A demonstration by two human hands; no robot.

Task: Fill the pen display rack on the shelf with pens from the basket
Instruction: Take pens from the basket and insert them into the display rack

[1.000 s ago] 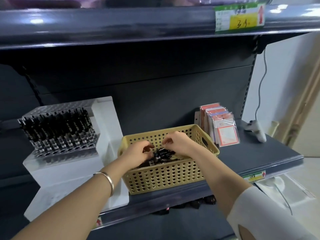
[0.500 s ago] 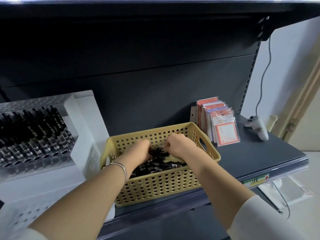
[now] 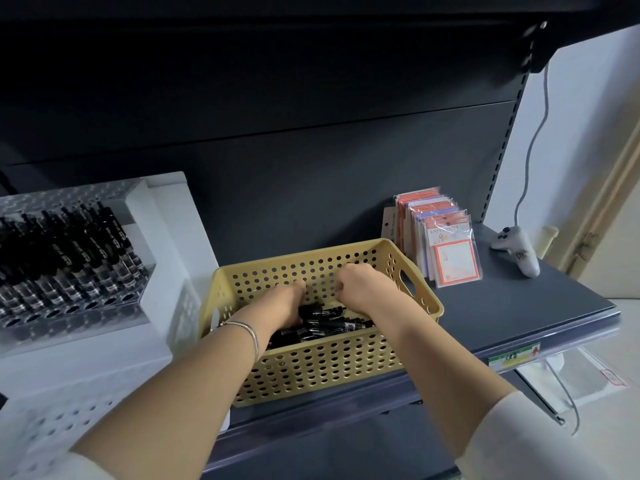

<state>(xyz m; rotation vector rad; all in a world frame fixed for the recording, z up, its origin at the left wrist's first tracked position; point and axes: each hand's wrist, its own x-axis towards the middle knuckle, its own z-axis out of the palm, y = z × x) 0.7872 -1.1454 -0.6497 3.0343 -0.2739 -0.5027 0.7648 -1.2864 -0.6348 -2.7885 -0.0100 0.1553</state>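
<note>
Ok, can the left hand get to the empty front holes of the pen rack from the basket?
Probably yes. The left hand is down among the pens in the basket; the pen rack stands close on its left, only the basket wall between, and its empty front holes lie uncovered.

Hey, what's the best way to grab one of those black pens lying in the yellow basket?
Pinch a top pen around mid-barrel, coming straight down from above. It lies flat in the pile, lengthways roughly left to right, so the barrel offers two open sides to the fingers. The basket walls stand on every side, so a sideways approach is likely blocked.
</note>
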